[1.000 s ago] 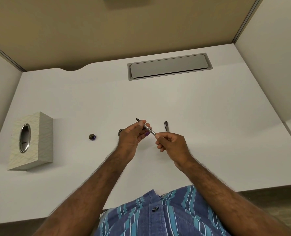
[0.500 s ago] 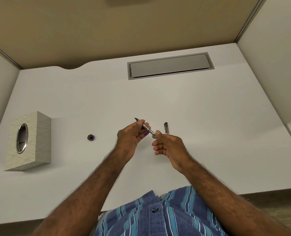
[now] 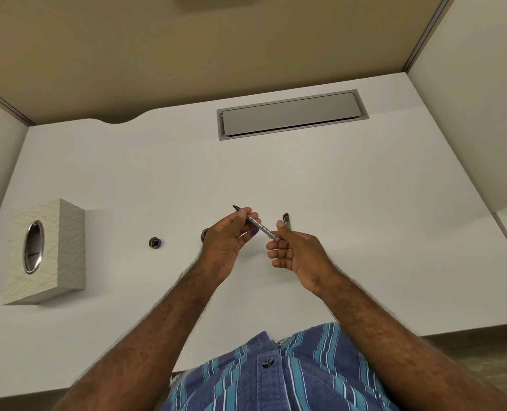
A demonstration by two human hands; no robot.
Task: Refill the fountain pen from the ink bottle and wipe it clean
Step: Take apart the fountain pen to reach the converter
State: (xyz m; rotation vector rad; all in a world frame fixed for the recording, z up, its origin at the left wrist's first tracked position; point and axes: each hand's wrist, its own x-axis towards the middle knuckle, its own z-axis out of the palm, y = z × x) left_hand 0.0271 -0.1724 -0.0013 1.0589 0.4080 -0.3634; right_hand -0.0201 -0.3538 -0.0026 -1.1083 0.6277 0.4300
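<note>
Holding entry one between both hands above the surface (image 3: 365, 203): the fountain pen (image 3: 259, 226), barrel off, nib pointing away to the left and the slim metal converter end toward me on the right.

Left hand (image 3: 227, 243): thumb and fingers pinch the pen near the grip section, just behind the nib. A purple ink stain shows on one fingertip.

Right hand (image 3: 298, 247): fingers half curled, thumb up; the fingertips meet the converter's tail end. Whether they pinch it or merely touch it, I cannot tell.

Handling, as I judge it: light, rigid, thin; smooth metal that may slip with inky fingers. The nib is the delicate part and should not be touched or knocked. Best held at the grip section, with the converter end turned gently and not bent sideways.

Next out, on the surface: a dark pen part (image 3: 286, 219), probably the cap or barrel, lying just beyond my right thumb. The ink bottle (image 3: 205, 234) sits mostly hidden behind my left hand. Its cap (image 3: 155, 242), dark with a purple trace, lies apart to the left.

Farther left: a tissue box (image 3: 44, 252), pale wave pattern, oval metal-rimmed opening.

Farthest: a grey cable hatch (image 3: 291, 115) set into the surface.

Writing or brands: none legible on any item.
</note>
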